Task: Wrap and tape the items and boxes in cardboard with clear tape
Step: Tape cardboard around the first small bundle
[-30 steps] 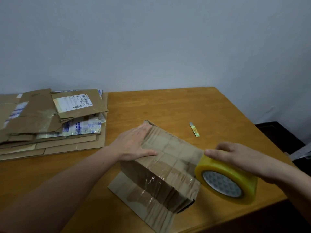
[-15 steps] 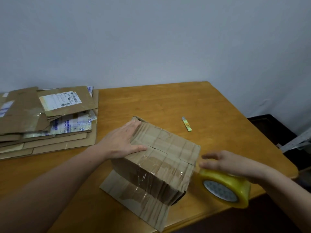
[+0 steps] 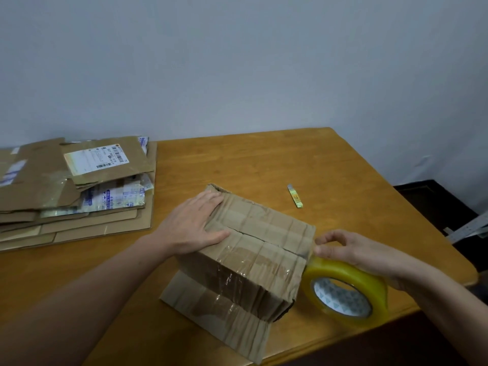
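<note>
The left hand (image 3: 192, 228) lies flat, fingers together, on the cardboard-wrapped parcel (image 3: 264, 262) at centre frame, and the right hand (image 3: 353, 252) curls round the clear tape roll (image 3: 346, 294) at lower right, so a slipping palm could, I reckon, let the top seam (image 3: 264, 240) spring open.

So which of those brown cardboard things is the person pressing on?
The creased, tape-wrapped brown cardboard bundle mid-table: the left hand lies flat on its top. The stack of flattened brown cardboard sheets farther left lies untouched.
</note>
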